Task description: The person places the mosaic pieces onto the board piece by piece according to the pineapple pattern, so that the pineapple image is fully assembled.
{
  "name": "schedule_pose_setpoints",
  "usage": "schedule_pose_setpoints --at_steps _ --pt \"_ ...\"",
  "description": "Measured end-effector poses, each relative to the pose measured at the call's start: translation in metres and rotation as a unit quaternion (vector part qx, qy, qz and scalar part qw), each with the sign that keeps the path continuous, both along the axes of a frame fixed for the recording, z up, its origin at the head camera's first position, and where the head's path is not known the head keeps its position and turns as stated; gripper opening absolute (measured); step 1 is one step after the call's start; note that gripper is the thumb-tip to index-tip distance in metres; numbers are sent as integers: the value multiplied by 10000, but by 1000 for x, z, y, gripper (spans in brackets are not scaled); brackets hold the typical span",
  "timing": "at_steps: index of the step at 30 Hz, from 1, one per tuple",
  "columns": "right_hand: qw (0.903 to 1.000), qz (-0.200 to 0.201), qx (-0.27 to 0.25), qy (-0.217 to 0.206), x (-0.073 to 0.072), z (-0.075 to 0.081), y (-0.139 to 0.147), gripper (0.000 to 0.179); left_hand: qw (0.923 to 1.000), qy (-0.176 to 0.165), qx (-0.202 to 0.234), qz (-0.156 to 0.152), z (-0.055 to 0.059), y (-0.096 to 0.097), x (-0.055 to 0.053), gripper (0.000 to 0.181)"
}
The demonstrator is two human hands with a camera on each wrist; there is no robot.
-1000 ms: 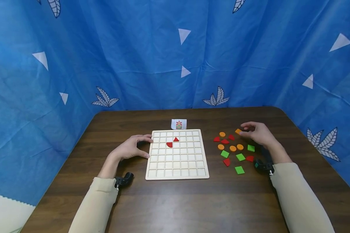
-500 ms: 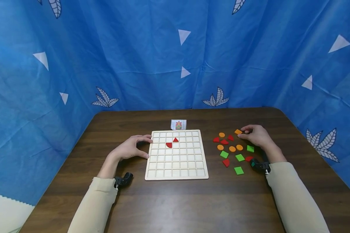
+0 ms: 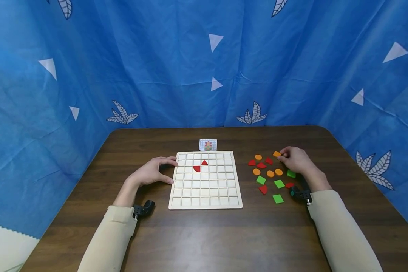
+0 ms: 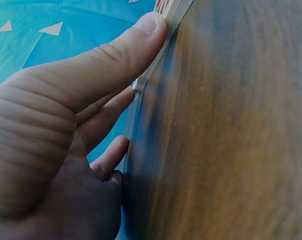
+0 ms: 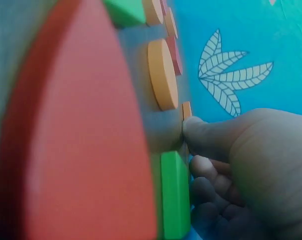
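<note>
My left hand (image 3: 150, 173) rests at the left edge of a pale wooden grid board (image 3: 205, 204), thumb and fingers spread apart and touching its side. In the left wrist view the thumb (image 4: 136, 42) lies against the board's rim. On the board sit a red triangle (image 3: 204, 163) and a red quarter-circle tile (image 3: 197, 169). At the far right of the loose pieces, my right hand (image 3: 298, 160) pinches the right corner of an orange square tile (image 3: 276, 154) at table level. The thumb and fingers cover part of that tile in the right wrist view.
Orange discs (image 3: 270, 173), green squares (image 3: 278, 198) and red pieces (image 3: 263, 189) lie scattered right of the board. A small printed pattern card (image 3: 208, 145) lies behind the board. A blue curtain (image 3: 176, 68) stands behind the brown table (image 3: 204, 238).
My right hand has moved slightly left and its thumb and fingers have closed onto the orange square tile. My left hand stays at the board's edge.
</note>
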State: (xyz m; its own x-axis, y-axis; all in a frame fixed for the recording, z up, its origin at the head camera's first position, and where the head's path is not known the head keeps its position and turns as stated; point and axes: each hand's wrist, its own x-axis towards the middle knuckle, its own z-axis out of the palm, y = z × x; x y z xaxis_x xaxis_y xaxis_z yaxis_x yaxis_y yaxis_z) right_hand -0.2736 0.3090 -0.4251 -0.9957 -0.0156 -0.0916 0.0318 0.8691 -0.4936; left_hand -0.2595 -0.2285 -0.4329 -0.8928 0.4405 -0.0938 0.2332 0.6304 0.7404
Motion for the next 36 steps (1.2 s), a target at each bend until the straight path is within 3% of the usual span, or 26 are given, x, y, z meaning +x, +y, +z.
schedule_pose_setpoints --at_steps 11,19,36 --pt "9998 143 55 117 4 0 0 36 10000 8 55 -42 -3 -1 0 58" --pt "9993 327 -45 164 11 10 -9 38 10000 9 8 -12 -1 -1 0 58" --pt "9934 980 -290 514 29 38 -92 27 10000 26 -20 -55 0 0 0 58"
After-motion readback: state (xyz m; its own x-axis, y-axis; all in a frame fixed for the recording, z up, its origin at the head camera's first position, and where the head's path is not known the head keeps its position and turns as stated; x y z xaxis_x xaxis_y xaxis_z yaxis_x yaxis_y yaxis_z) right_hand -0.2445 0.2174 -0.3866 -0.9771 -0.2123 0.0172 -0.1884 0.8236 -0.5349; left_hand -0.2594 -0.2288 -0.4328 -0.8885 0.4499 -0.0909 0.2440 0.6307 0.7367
